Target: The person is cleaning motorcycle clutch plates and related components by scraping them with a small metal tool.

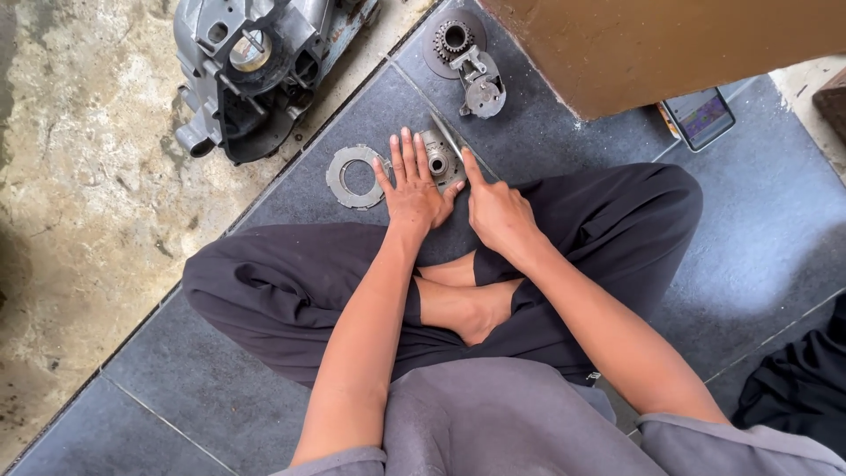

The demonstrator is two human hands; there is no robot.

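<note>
Left hand [412, 189] is spread flat pinning the hub [438, 159] while the right hand [495, 211] pinches a blade [448, 137] against it, ring [356, 176] already off, gears [467, 57] lying apart.

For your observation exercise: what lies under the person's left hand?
The left hand lies flat on a round metal part on the tile floor. Only the part's far edge and centre hole show; the rest is covered. The right hand holds a thin blade against it.
</note>
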